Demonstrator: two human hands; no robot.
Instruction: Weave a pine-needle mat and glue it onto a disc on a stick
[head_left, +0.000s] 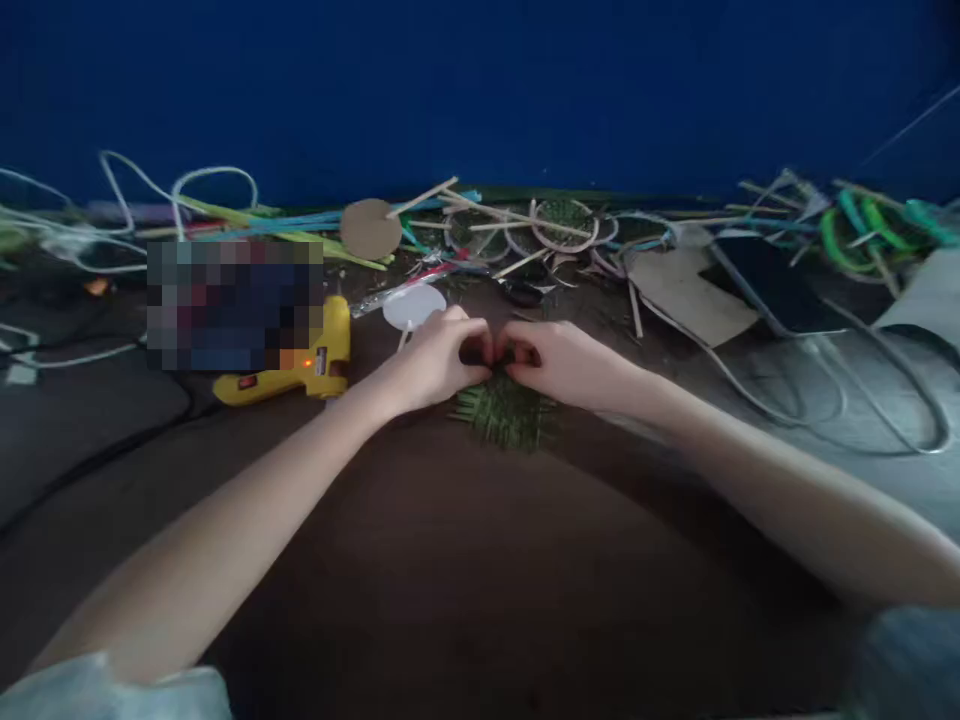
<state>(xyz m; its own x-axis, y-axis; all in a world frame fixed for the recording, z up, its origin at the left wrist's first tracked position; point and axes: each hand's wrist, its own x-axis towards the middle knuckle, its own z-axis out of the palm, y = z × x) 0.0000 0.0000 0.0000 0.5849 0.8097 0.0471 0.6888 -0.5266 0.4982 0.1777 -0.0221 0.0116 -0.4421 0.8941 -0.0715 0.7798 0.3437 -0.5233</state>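
A small green woven mat (504,412) of thin strips lies on the dark brown table in the middle. My left hand (442,358) is closed, its fingers pinching the mat's far edge. My right hand (556,362) is closed too, pinching the same edge right beside the left. The fingertips of both hands nearly touch each other above the mat. What lies under the fingers at the far edge is hidden.
A yellow glue gun (300,366) with a lit orange lamp lies left of my hands. Behind are a white disc (414,305), a cardboard disc (370,228), woven rings (564,222), coloured strips and sticks, cardboard sheets (694,290), a dark phone (780,282) and white cables (840,400).
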